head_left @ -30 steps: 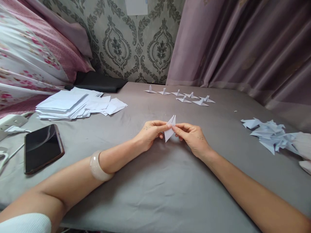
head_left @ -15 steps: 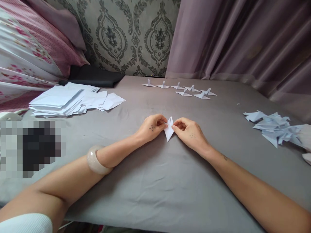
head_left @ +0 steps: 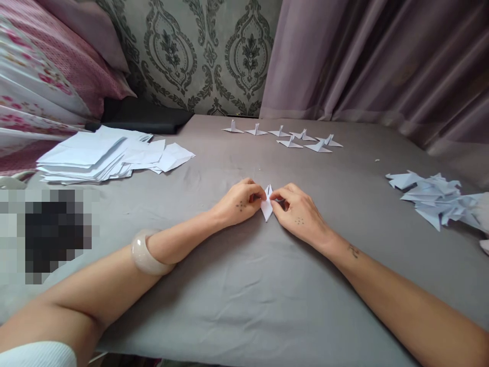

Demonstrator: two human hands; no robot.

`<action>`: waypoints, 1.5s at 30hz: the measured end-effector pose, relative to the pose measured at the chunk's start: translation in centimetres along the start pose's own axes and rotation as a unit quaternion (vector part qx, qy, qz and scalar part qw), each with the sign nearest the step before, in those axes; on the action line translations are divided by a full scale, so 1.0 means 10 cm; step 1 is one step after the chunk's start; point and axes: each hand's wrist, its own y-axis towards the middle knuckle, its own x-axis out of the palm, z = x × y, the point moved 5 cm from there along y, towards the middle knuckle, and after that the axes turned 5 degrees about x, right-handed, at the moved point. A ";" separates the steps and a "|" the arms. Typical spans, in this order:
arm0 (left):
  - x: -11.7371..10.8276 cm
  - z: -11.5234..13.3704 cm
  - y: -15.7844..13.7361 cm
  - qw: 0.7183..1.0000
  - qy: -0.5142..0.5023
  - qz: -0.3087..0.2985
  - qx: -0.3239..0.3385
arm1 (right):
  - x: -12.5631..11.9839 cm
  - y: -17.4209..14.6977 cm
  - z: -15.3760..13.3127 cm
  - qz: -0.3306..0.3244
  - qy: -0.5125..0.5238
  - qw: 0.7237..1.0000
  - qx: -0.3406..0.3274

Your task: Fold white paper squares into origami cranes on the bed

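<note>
A small folded white paper (head_left: 267,208), shaped like a narrow diamond with a slit at its far tip, is between my two hands. My left hand (head_left: 242,202) pinches its left edge with thumb and forefinger. On the other side my right hand (head_left: 300,211) has its thumb and forefinger closed at the right edge. The paper's side corners are partly covered by the fingertips. A pale bangle (head_left: 147,255) circles my left forearm.
Several folded paper cranes (head_left: 289,142) stand in rows at the back. A stack of white paper sheets (head_left: 82,153) lies at the left, near a black cloth (head_left: 148,115). Crumpled-looking folded papers (head_left: 439,198) are heaped at the right on the grey sheet (head_left: 229,295).
The folded paper looks narrower now, its side edges drawn inward. My right wrist has turned slightly. The whole view has shifted a little.
</note>
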 end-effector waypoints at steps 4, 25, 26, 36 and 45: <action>-0.04 0.02 -0.02 0.998 -0.016 -0.058 0.003 | -0.02 -0.05 -0.02 -0.024 0.011 0.999 -0.036; -0.06 -0.05 0.02 0.998 -0.019 -0.033 -0.056 | -0.06 0.03 0.05 -0.051 0.065 0.995 0.050; -0.07 -0.05 0.02 0.997 -0.019 -0.032 -0.062 | -0.06 0.03 0.06 -0.050 0.065 0.995 0.060; -0.07 -0.02 0.07 0.997 0.015 -0.031 -0.063 | -0.05 0.11 0.12 -0.042 0.065 0.990 0.114; -0.07 -0.05 0.11 0.997 0.027 -0.045 -0.063 | -0.03 0.14 0.16 -0.059 0.099 0.984 0.133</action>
